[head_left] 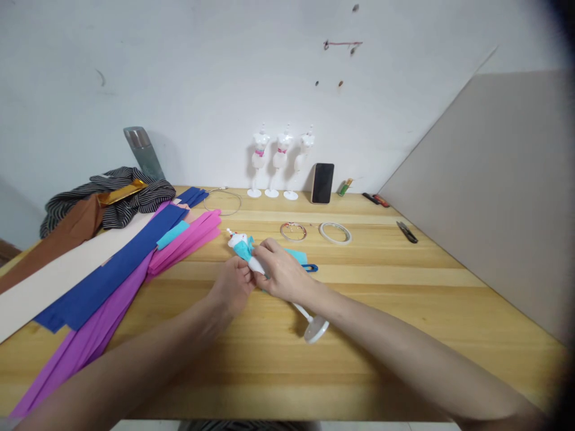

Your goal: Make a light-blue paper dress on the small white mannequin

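Observation:
A small white mannequin figure [238,243] on a thin stand with a round base [316,328] lies tilted over the wooden table [404,311]. Turquoise paper is wrapped round its torso. My right hand [283,272] is closed over the figure's middle, pressing the paper. My left hand [233,286] pinches the figure and paper from the left side. A blue-handled tool [311,267] peeks out just behind my right hand.
Long folded crepe paper strips in pink [184,242], purple, blue [121,263] and cream lie at the left. Three more mannequin figures [279,161], a phone [322,183], tape rolls [335,233], thread snips [406,231], a flask and striped cloth [112,191] sit further back.

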### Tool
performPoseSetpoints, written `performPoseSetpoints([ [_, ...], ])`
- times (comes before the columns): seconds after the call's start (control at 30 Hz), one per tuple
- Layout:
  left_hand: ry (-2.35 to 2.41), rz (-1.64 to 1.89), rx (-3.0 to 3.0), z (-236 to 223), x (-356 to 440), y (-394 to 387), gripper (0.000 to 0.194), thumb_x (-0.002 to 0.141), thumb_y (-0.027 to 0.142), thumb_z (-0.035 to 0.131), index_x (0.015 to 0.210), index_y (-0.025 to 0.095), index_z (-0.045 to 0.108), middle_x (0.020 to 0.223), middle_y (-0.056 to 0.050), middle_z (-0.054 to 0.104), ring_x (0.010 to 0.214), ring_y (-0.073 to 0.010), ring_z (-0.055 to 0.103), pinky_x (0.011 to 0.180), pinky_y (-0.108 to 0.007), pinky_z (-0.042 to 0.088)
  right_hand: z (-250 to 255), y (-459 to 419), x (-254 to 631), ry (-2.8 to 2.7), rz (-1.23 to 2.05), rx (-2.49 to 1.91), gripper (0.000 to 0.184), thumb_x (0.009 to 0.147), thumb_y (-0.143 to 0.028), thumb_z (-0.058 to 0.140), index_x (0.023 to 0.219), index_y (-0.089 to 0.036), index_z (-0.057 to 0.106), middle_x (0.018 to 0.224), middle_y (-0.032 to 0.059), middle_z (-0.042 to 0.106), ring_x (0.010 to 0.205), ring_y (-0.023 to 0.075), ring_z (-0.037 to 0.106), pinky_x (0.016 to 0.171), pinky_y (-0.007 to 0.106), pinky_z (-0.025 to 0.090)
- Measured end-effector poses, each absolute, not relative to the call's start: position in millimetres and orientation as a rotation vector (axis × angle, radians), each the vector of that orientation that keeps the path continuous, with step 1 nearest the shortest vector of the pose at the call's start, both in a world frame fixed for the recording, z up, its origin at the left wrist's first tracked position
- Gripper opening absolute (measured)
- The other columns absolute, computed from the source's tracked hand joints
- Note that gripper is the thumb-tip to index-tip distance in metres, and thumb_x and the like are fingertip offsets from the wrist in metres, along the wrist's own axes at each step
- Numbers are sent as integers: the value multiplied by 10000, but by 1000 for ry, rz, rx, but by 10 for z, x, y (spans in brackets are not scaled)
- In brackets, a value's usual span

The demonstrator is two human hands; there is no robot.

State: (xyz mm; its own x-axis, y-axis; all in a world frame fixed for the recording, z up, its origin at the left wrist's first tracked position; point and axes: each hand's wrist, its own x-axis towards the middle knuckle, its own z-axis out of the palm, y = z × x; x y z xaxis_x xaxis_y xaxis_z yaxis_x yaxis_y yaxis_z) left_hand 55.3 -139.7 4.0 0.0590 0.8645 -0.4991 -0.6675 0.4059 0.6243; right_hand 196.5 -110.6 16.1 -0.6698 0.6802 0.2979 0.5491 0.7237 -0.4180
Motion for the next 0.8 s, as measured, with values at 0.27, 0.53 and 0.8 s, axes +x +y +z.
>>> performPoseSetpoints([
  [0.27, 882, 1175, 343, 8, 587, -1526, 181, 599, 55, 497, 721, 179, 548, 780, -55, 649, 882, -211, 629, 788, -324, 509, 203, -1042, 2059, -2647, 441, -873, 251, 758, -157, 638, 974, -175, 511, 1009, 76, 494, 810, 182, 536, 726, 313, 471],
  [0.53, 789, 1188, 437, 62, 580, -1573, 247, 605, 58, 509, 806, 186, 576, 1056, -81, 677, 1077, -232, 615, 936, -375, 476, 349, -909, 2110, -2701, 315, -737, 304, 745, -112, 559, 1042, -175, 553, 988, 69, 506, 816, 180, 526, 671, 283, 455],
  [0.8, 1203, 1051, 387, 157, 434, -1774, 176, 699, 99, 601, 872, 123, 572, 977, -182, 726, 793, -239, 717, 774, -352, 528, 351, -592, 2300, -2776, 120, -675, 289, 740, -103, 541, 1021, -153, 587, 1044, 119, 552, 889, 218, 542, 764, 346, 473],
])
